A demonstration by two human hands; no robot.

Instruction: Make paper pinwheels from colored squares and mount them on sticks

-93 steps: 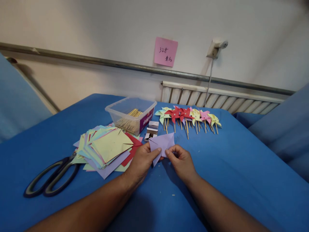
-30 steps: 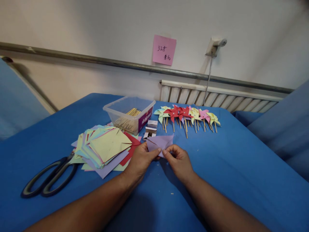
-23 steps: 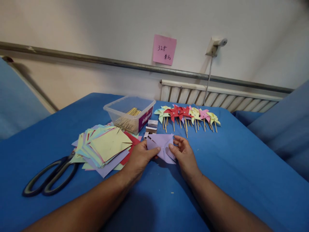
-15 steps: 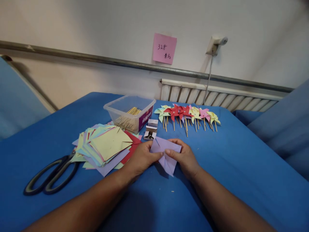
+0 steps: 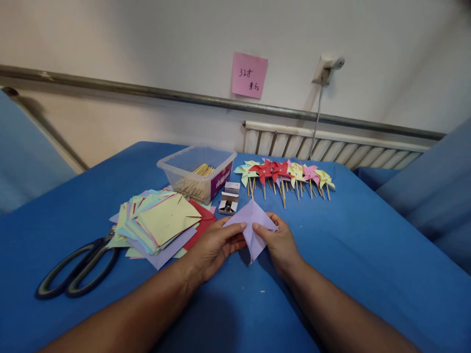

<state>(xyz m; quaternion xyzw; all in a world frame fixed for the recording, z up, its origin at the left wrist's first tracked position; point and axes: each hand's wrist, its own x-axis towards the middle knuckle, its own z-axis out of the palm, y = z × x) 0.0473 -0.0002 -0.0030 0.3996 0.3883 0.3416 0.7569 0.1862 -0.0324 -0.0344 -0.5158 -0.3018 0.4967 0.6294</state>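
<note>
Both my hands hold a lilac paper square [image 5: 252, 226] just above the blue table [image 5: 368, 255], turned so that one corner points toward me. My left hand [image 5: 213, 245] pinches its left corner with thumb and fingers. My right hand [image 5: 280, 243] pinches its right side. Cuts run in from the paper's corners. A small open box of pins [image 5: 227, 204] lies right behind the paper.
A stack of coloured paper squares [image 5: 162, 223] lies to the left, with black scissors [image 5: 73, 269] further left. A clear plastic tub of wooden sticks [image 5: 196, 172] stands behind. A row of finished paper pinwheels [image 5: 285, 175] lies at the back. A pink note [image 5: 249, 75] hangs on the wall.
The lilac paper has been unfolded and turned in my hands, from a flat folded shape to a diamond with a corner toward me. My hands stayed in about the same place.
</note>
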